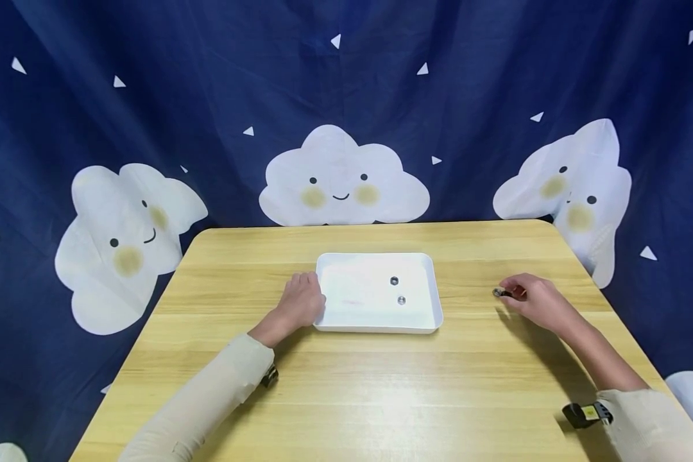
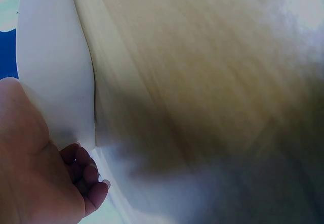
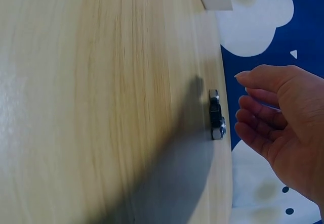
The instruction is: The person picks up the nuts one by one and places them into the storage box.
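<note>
My left hand (image 1: 301, 300) grips the left edge of a white tray (image 1: 375, 330); in the left wrist view its fingers (image 2: 90, 176) curl at the tray wall (image 2: 55, 72). Inside the tray lie two small ring-shaped nuts, a dark one (image 1: 394, 281) and a silver one (image 1: 401, 300). To the right, a small cluster of silver and black nuts (image 3: 216, 115) lies on the table. Close beside it hovers my right hand (image 3: 283, 118), fingers loosely bent and thumb apart from them. The right wrist view shows a gap between this hand and the nuts.
The wooden table (image 1: 358, 385) has a light, striped grain and rounded back corners. Behind it hangs a dark blue curtain (image 1: 208, 77) with white clouds. Each wrist carries a small black camera, such as the one at my right cuff (image 1: 629, 410).
</note>
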A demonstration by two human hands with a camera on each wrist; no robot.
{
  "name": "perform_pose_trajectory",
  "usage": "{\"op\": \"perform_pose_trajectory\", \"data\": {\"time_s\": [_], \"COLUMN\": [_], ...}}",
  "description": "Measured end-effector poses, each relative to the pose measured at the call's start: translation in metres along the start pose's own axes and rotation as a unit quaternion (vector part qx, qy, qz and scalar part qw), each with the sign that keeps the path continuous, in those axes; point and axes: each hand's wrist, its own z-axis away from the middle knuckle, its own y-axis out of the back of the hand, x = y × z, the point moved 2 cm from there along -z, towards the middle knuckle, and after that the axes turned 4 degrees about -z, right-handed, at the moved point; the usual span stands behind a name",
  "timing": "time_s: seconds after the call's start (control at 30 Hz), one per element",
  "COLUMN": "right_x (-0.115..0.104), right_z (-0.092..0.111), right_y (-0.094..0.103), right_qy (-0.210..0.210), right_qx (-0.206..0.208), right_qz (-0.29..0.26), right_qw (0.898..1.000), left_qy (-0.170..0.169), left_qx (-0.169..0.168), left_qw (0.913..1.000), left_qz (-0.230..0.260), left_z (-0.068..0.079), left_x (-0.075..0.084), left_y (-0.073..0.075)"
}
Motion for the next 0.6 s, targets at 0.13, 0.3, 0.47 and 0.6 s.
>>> {"op": "perform_pose_trajectory", "data": {"time_s": [0.13, 0.3, 0.47, 0.6], "right_x": [0.002, 0.008, 0.015, 0.020], "right_z": [0.000, 0.001, 0.002, 0.002], "right_y": [0.000, 0.000, -0.001, 0.000], "right_qy": [-0.011, -0.026, -0.032, -0.040], "right_qx": [-0.010, -0.020, -0.024, -0.032], "right_qz": [-0.003, -0.003, 0.003, 0.009], "right_qw": [1.000, 0.999, 0.999, 0.999], "left_qy": [0.000, 0.001, 0.001, 0.001], "left_qx": [0.003, 0.005, 0.005, 0.004], "left_qw": [1.0000, 1.0000, 1.0000, 1.0000], "left_qz": [-0.001, 0.000, 0.002, 0.002], "left_z": [0.000, 0.000, 0.002, 0.002], "left_x": [0.000, 0.000, 0.001, 0.002], "left_y": [0.000, 0.001, 0.002, 0.003]}}
